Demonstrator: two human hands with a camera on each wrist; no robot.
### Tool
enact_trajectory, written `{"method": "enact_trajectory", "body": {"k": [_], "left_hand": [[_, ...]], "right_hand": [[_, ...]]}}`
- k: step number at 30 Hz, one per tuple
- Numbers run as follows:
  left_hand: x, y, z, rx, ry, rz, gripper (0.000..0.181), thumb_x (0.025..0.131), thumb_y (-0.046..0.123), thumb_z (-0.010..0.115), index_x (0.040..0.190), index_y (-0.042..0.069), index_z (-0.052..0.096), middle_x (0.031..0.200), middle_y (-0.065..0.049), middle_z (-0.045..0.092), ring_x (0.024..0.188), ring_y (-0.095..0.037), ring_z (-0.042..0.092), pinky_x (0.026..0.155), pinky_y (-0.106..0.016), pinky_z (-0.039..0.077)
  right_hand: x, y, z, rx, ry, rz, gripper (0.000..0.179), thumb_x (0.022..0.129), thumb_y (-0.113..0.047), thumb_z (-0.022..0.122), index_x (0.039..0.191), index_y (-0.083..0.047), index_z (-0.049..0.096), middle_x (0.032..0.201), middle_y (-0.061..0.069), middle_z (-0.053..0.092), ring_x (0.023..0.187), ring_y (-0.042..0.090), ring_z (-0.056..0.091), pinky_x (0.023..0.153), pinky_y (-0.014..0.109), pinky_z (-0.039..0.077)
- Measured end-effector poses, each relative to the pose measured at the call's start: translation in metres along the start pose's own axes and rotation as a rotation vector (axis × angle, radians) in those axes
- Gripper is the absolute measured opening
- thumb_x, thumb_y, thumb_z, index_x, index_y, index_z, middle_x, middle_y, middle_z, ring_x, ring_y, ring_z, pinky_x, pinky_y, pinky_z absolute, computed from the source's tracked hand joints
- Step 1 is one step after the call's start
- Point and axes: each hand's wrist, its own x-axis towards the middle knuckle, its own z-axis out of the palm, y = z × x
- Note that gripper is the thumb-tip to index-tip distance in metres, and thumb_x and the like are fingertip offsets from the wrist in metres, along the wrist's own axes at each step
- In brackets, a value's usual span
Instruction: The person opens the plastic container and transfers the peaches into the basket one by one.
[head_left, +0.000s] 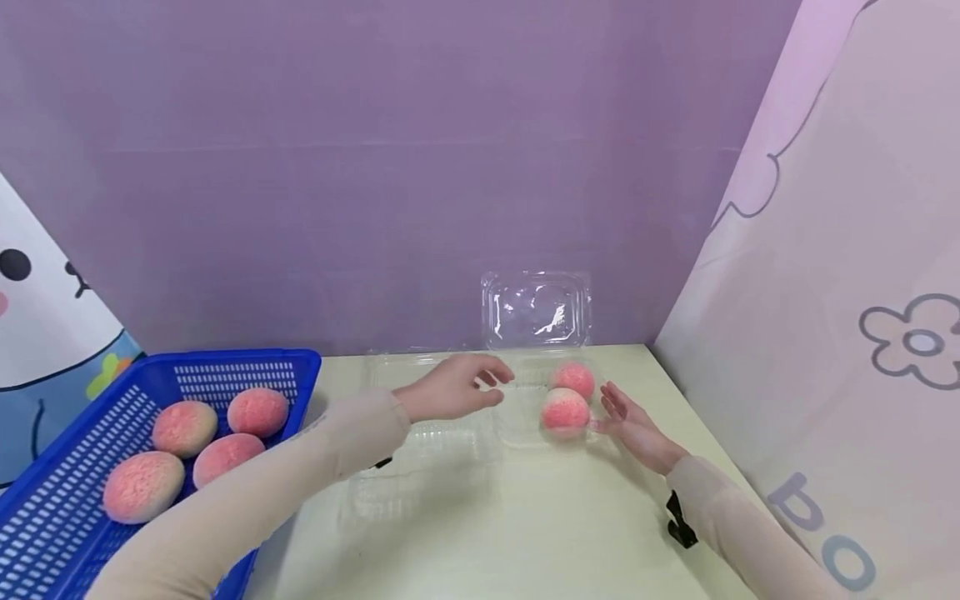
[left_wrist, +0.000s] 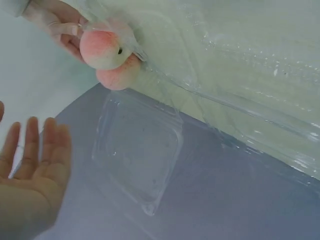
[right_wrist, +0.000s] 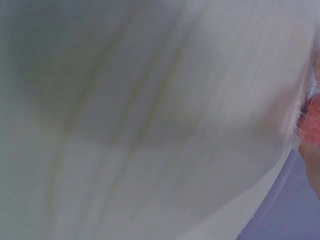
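Observation:
Two pink-and-white peaches (head_left: 566, 412) sit one behind the other in the right half of a clear plastic clamshell box (head_left: 517, 429). Its transparent lid (head_left: 536, 310) stands raised at the back. My left hand (head_left: 453, 387) hovers left of the peaches, fingers loosely bent and holding nothing; its palm and fingers also show in the left wrist view (left_wrist: 35, 182). At the box's right side is my right hand (head_left: 637, 429), fingers extended and the thumb against or very near the wall. In the right wrist view only a fingertip (right_wrist: 311, 165) shows beside a peach (right_wrist: 311, 122).
A blue perforated basket (head_left: 300, 367) with several more peaches (head_left: 183, 429) stands at the left. More clear plastic boxes (head_left: 450, 442) lie beneath and beside my left forearm. A purple wall (head_left: 375, 167) closes the back, a pale printed panel (head_left: 825, 292) the right.

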Motion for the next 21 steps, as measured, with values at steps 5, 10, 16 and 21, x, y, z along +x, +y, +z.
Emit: {"method": "enact_trajectory", "body": {"k": [5,10,16,21], "left_hand": [[0.026,-0.002,0.011,0.081,-0.081,0.074,0.028,0.088,0.013,0.058,0.116,0.012,0.06,0.115,0.001,0.061,0.107,-0.015,0.055,0.094,-0.032,0.046],[0.049,-0.007,0.026,0.203,-0.139,0.102,0.031,0.088,0.013,0.057,0.119,0.011,0.058,0.119,-0.001,0.06,0.111,-0.016,0.055,0.095,-0.028,0.044],[0.073,-0.005,0.044,0.273,-0.175,0.103,0.034,0.088,0.014,0.058,0.121,0.01,0.057,0.121,-0.002,0.06,0.115,-0.021,0.054,0.098,-0.029,0.042],[0.091,-0.006,0.055,0.304,-0.185,0.079,0.032,0.088,0.016,0.058,0.121,0.013,0.058,0.122,0.0,0.059,0.115,-0.02,0.053,0.099,-0.029,0.041]], "right_hand": [[0.001,-0.001,0.001,-0.003,-0.005,0.002,0.091,0.087,-0.008,0.058,0.144,-0.001,-0.012,0.153,0.017,-0.008,0.14,0.035,-0.004,0.112,0.05,0.007],[0.001,0.0,0.001,-0.006,0.003,0.009,0.09,0.087,-0.009,0.058,0.145,-0.003,-0.011,0.153,0.015,-0.007,0.14,0.034,-0.003,0.112,0.05,0.008],[0.0,0.0,0.002,-0.005,0.008,0.003,0.092,0.086,-0.01,0.059,0.145,-0.003,-0.011,0.153,0.015,-0.007,0.14,0.034,-0.003,0.112,0.05,0.008],[0.003,0.0,0.002,0.003,0.022,0.009,0.091,0.086,-0.01,0.06,0.145,-0.004,-0.009,0.154,0.015,-0.005,0.141,0.034,-0.001,0.112,0.049,0.01]]}}
